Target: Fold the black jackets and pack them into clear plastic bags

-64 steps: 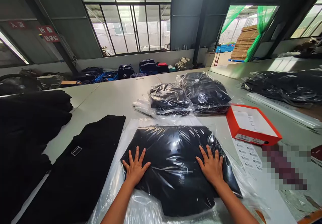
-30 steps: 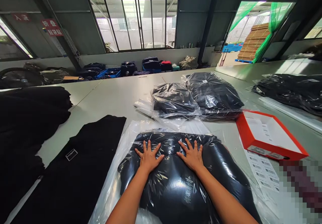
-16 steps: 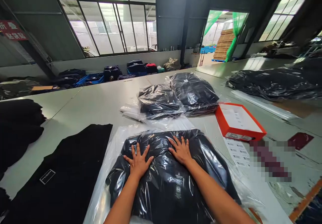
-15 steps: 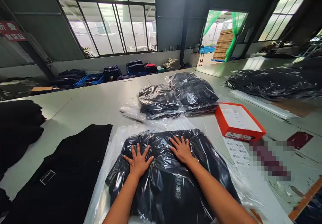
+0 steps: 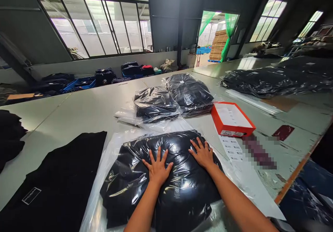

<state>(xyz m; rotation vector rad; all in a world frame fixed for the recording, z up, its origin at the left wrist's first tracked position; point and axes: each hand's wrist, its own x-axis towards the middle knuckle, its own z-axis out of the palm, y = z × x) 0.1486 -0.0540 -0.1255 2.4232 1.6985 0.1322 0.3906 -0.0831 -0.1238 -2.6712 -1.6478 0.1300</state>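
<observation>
— So, what step is this?

— Smoothing, I'd judge. The left hand (image 5: 158,167) and the right hand (image 5: 203,154) both lie palm-down on the bagged black garment (image 5: 130,183), which sits flat on the counter (image 5: 85,110) right in front of the person. The fingers are spread wide and flat. Neither hand grips anything; they only press on the film.

— Where on the bag?

— The left is near its middle and the right is at its two o'clock corner. The film looks wrinkled and puffy toward eight o'clock.

— What's around it?

— At twelve o'clock from the bag are stacks of bagged garments (image 5: 156,103). At two o'clock is an orange box (image 5: 231,119) with a barcode label sheet (image 5: 230,148) just beside it. At nine o'clock lies a loose black garment (image 5: 52,187).

— And what does the next move call for?

— Probably even, flat pressure swept toward the open end to push the trapped air out, without dragging the fold askew. Which end is open I cannot tell.
</observation>
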